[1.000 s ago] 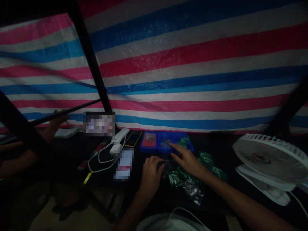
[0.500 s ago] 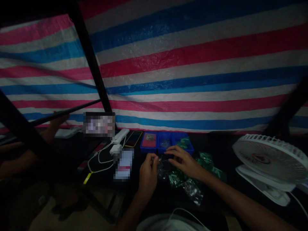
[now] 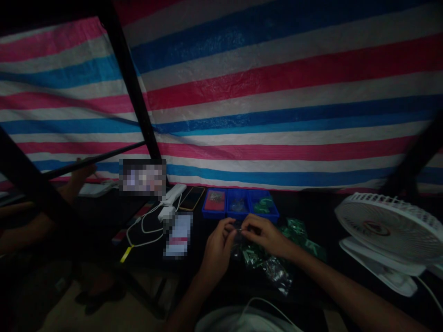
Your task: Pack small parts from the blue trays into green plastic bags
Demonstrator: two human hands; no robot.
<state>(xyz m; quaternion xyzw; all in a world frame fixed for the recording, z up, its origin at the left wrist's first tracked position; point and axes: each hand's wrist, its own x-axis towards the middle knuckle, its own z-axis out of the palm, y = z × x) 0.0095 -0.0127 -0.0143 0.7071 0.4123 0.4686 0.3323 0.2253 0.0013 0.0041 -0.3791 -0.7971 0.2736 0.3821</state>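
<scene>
My left hand [image 3: 219, 244] and my right hand [image 3: 265, 235] meet over the dark table, fingers pinched together. Between the fingertips is something small and pale that is too dim to make out. Just beyond stand three joined blue bins [image 3: 238, 215]: the left one holds a red piece with small metallic bits on it, the middle one clear pieces, the right one green pieces. Below and beside my right hand lie green packets [image 3: 252, 256] and a clear plastic bag [image 3: 278, 275] with small contents.
A white clip fan [image 3: 377, 230] stands at the right. Left of the bins are a phone [image 3: 192, 198], a power strip [image 3: 174, 194], white cables [image 3: 143, 230], and blurred-out screens. Another person's arm [image 3: 27, 230] shows at far left, beyond a black frame post [image 3: 129, 78].
My right hand has come left and slightly down from near the bins, its spread fingers closing against my left fingertips. My left hand has shifted slightly right.
</scene>
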